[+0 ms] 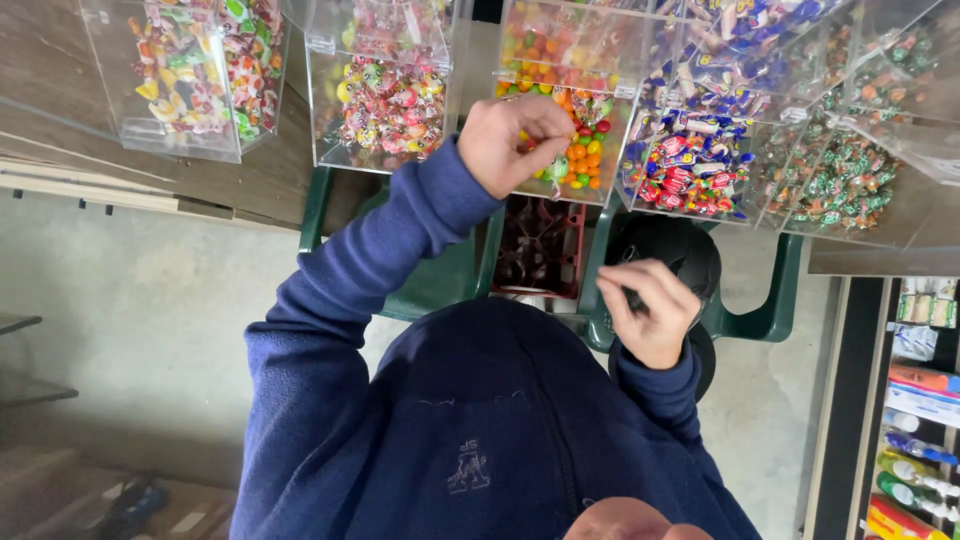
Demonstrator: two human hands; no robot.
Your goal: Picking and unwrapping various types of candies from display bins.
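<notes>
1. I see the left hand [515,140] raised in front of the clear bin of orange and green sweets [560,95], fingers curled in tight, thumb and forefinger pinched on a small green-wrapped sweet [557,168] that hangs just below the hand
2. The right hand [650,312] sits lower, well apart from the bins, fingers half curled and loosely bunched; I cannot tell whether anything lies between them
3. Both arms wear dark blue sleeves [350,290]
4. Left of that bin: a clear bin of pink and yellow wrapped sweets [390,105], then another of mixed bright sweets [195,65] further left
5. Right of it: a bin of blue and red wrapped sweets [690,160], then a bin of green and red ones [845,175]
6. Below the bins, green plastic chairs [760,320], a dark red crate [540,245] between them, and a black helmet [665,250] just behind the right hand
7. Grey concrete floor [140,300] to the left; shelf of packets and bottles [920,420] at far right
</notes>
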